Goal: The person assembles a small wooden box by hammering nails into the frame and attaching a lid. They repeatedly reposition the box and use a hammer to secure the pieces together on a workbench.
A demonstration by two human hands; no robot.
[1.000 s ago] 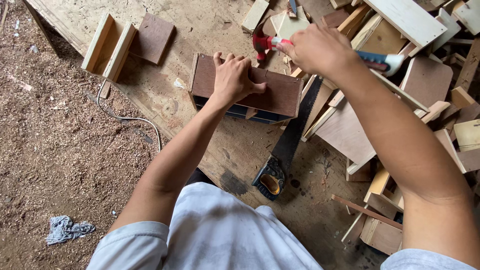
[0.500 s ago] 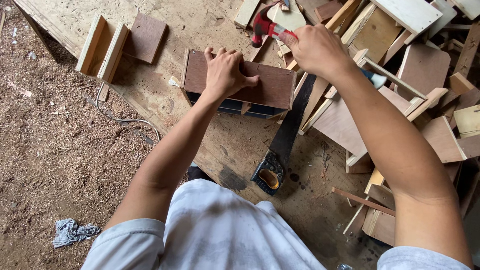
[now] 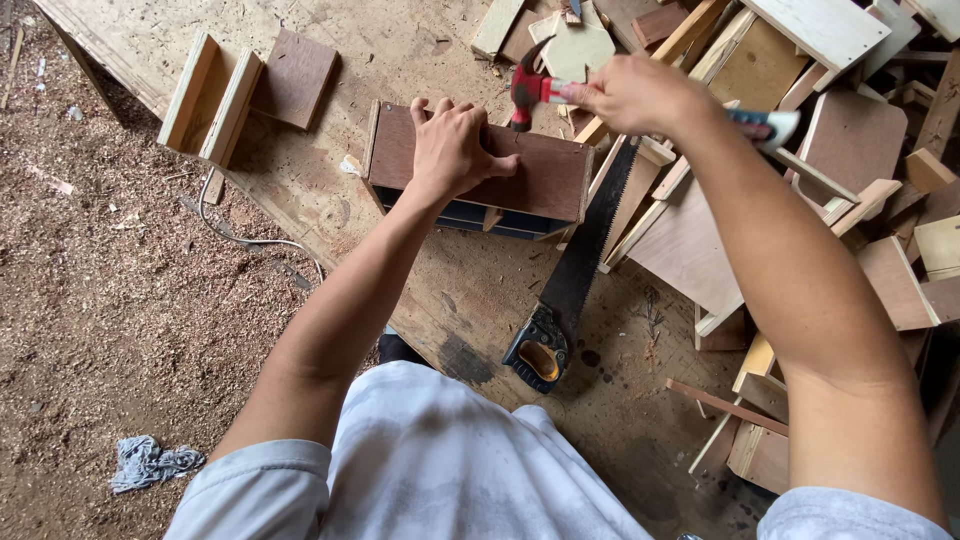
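Single head-worn camera looks steeply down, close above the plywood board (image 3: 300,170)

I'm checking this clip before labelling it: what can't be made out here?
- Box top under the left hand: any nail is hidden by the fingers.
- Hammer handle: its middle is covered by the right hand.
- Box inside: hidden by its brown panel.
- Saw tip: lost among the scraps.

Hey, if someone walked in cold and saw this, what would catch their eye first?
Probably the red hammer raised in the right hand, top centre, above a brown wooden box that the left hand presses down on the board. Next, the handsaw lying just right of the box, and the jumble of wood offcuts on the right.
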